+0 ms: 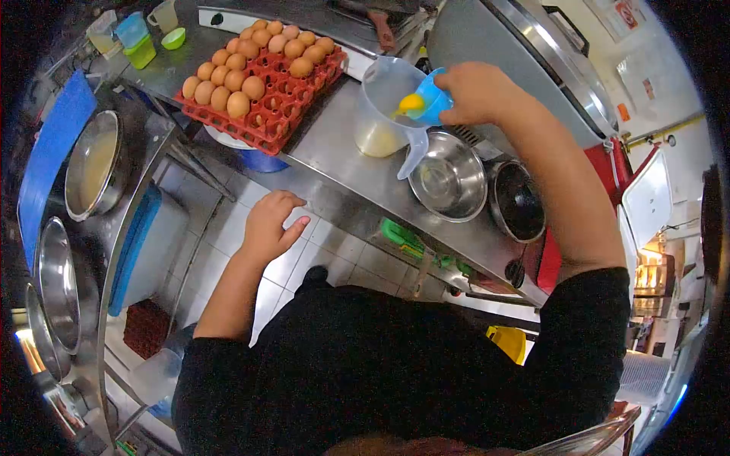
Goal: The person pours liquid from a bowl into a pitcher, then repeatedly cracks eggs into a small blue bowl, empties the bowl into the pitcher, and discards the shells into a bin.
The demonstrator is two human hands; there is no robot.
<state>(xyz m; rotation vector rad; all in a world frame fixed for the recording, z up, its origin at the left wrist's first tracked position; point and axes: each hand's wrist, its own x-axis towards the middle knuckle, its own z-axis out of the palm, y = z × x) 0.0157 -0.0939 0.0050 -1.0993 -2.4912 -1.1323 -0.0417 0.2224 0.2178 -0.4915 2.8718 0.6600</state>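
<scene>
My right hand (pixel 475 91) grips a small blue cup (pixel 436 104), tilted over the mouth of a clear plastic measuring jug (pixel 372 99). A yellow egg yolk (pixel 411 102) shows at the cup's lip, and pale liquid (pixel 378 142) lies in the bottom of the jug. Below the table edge, my left hand (pixel 271 224) hangs over the floor with thumb and fingers apart, holding nothing. Brown eggs (pixel 234 80) fill part of a red egg tray (pixel 285 114) left of the jug. Just right of the jug sits a steel bowl (pixel 449 178) with a little clear liquid inside.
A dark-looking bowl (pixel 519 201) stands beside the steel bowl, near a large grey lidded machine (pixel 502 64). Another steel table (pixel 114 251) on the left carries a bowl of beige mixture (pixel 97 163) and more bowls. Small plastic cups (pixel 139 52) stand at the back left.
</scene>
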